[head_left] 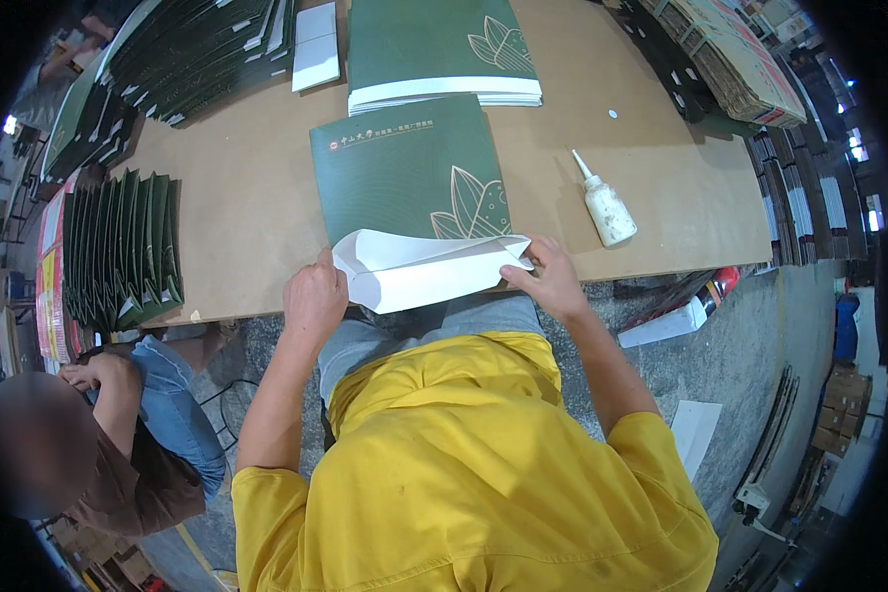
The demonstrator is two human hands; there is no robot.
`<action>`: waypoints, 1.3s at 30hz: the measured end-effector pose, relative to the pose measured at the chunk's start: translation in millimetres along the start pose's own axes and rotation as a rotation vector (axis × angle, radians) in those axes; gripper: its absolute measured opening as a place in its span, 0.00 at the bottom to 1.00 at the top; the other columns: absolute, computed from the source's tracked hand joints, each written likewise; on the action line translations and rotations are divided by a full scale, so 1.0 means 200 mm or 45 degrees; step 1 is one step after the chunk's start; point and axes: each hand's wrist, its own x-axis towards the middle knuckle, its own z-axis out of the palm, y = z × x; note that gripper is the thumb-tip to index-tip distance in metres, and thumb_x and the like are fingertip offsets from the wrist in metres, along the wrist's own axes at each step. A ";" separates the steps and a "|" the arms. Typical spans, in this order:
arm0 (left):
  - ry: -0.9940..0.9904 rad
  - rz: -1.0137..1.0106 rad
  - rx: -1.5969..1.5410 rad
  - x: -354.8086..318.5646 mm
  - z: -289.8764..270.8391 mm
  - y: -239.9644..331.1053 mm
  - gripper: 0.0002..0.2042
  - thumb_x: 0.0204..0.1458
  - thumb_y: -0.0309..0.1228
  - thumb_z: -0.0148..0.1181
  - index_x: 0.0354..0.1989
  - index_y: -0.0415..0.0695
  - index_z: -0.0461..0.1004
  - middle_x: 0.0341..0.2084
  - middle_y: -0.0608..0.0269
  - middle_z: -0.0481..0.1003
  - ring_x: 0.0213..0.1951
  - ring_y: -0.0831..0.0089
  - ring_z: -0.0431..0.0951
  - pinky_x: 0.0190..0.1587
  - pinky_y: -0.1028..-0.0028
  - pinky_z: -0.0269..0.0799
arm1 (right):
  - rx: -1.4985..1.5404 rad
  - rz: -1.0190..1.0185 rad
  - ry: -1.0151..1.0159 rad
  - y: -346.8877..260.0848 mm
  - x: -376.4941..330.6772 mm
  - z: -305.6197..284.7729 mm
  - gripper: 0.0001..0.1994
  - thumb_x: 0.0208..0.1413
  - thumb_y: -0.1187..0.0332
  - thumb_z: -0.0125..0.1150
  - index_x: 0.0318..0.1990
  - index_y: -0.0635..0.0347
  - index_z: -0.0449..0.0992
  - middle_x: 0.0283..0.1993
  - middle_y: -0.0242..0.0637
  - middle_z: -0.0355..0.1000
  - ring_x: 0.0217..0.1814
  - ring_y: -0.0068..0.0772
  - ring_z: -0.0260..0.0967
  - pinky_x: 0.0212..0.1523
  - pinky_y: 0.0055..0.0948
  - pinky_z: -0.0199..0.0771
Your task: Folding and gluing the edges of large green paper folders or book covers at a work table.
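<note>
With left hand and right hand we pinch opposite ends of the white flap, its long axis running between them; the green panel lies just beyond both, on the desk.

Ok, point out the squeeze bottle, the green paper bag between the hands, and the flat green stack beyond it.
squeeze bottle [611, 212]: head view, on its body
green paper bag [385, 187]: head view, on its printed green panel
flat green stack [414, 39]: head view, on its top sheet

Co-worker left, cardboard boxes right
</note>
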 end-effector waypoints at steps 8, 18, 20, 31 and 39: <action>0.273 0.870 -0.779 -0.14 -0.03 0.47 0.15 0.44 0.20 0.55 0.44 0.38 0.71 0.37 0.51 0.74 0.40 0.53 0.75 0.43 0.62 0.71 | -0.121 0.145 -0.028 -0.04 0.05 -0.01 0.14 0.51 0.60 0.58 0.37 0.64 0.76 0.34 0.44 0.71 0.39 0.39 0.65 0.39 0.34 0.65; 0.034 0.796 -0.306 0.26 0.34 0.75 0.07 0.48 0.30 0.53 0.27 0.38 0.73 0.24 0.49 0.76 0.29 0.55 0.78 0.32 0.62 0.74 | 0.006 0.405 -0.114 -0.06 0.12 -0.03 0.20 0.55 0.55 0.50 0.33 0.67 0.74 0.26 0.52 0.71 0.30 0.47 0.70 0.32 0.40 0.66; 0.013 0.865 -0.297 0.28 0.31 0.75 0.08 0.48 0.31 0.54 0.26 0.39 0.73 0.23 0.50 0.76 0.28 0.55 0.78 0.31 0.62 0.74 | -0.009 0.416 -0.148 -0.04 0.14 -0.04 0.18 0.57 0.58 0.49 0.35 0.69 0.73 0.27 0.47 0.71 0.30 0.37 0.67 0.33 0.34 0.66; -0.038 0.915 -0.307 0.30 0.32 0.76 0.06 0.45 0.29 0.56 0.27 0.39 0.73 0.21 0.51 0.76 0.28 0.55 0.79 0.30 0.62 0.75 | 0.016 0.202 -0.316 -0.07 0.11 -0.09 0.14 0.57 0.65 0.48 0.43 0.68 0.71 0.33 0.57 0.72 0.37 0.58 0.70 0.37 0.46 0.67; -0.095 0.911 -0.283 0.30 0.35 0.82 0.06 0.46 0.29 0.54 0.30 0.41 0.71 0.24 0.52 0.77 0.29 0.57 0.79 0.31 0.62 0.75 | -0.425 0.302 0.007 -0.07 0.09 -0.02 0.15 0.54 0.67 0.47 0.44 0.69 0.68 0.29 0.59 0.71 0.34 0.63 0.69 0.37 0.54 0.67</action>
